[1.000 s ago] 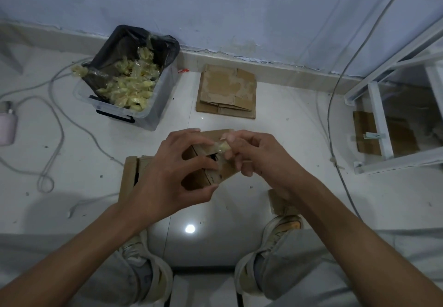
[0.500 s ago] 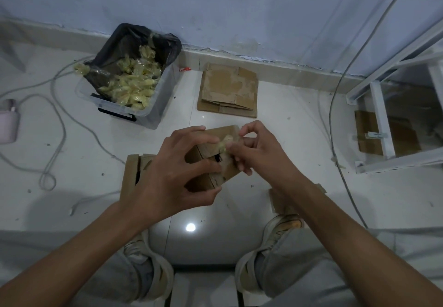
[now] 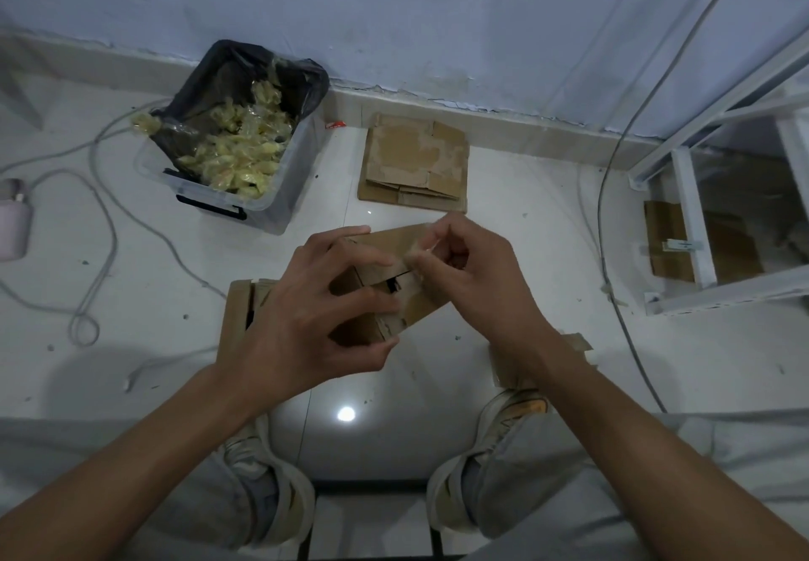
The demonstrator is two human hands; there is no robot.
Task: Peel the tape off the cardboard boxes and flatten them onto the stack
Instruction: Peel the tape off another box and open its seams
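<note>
A small brown cardboard box [image 3: 396, 250] is held above the white floor between both hands. My left hand [image 3: 306, 320] grips its near side, thumb underneath and fingers over the top. At the box's upper right edge, my right hand [image 3: 473, 271] pinches a strip of clear tape [image 3: 418, 256] between thumb and fingertips. The stack of flattened boxes [image 3: 416, 164] lies on the floor by the wall, beyond the hands. A clear bin with a black bag [image 3: 232, 136] at the left holds several crumpled tape pieces.
More cardboard [image 3: 238, 311] lies on the floor under my left hand, and another piece [image 3: 578, 344] beside my right forearm. White cables [image 3: 105, 219] loop over the floor at the left. A white metal frame [image 3: 696, 228] with cardboard inside stands at the right. My shoes [image 3: 271, 495] are below.
Both hands and the box have shifted slightly toward the wall. My right hand's fingers have worked along the box's top edge, still pinching the tape.
</note>
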